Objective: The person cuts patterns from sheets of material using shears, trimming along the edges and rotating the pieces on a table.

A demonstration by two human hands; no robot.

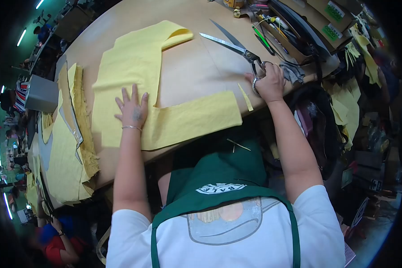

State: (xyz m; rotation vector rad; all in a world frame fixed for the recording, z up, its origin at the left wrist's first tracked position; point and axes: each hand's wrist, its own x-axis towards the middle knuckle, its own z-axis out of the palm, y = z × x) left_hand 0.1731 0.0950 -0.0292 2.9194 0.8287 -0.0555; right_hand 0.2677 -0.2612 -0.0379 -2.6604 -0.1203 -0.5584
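Under my left hand [133, 108], which lies flat with its fingers spread, is a large piece of yellow fabric [125, 62]. One end of the fabric is folded over at the top, and a strip of it runs right along the table's near edge. My right hand [270, 83] grips the handles of large metal scissors [241, 48] at the right. Their blades stand apart, pointing up and left over the bare tabletop, away from the fabric. A thin yellow offcut [245, 97] lies between the fabric's right end and my right hand.
Layered yellow fabric [78, 120] is stacked at the table's left, by a grey box [41, 94]. A green pen [261, 37] and other tools crowd the upper right near cardboard boxes [328, 20]. A grey cloth [293, 72] sits beside my right hand. Another person [60, 245] is at lower left.
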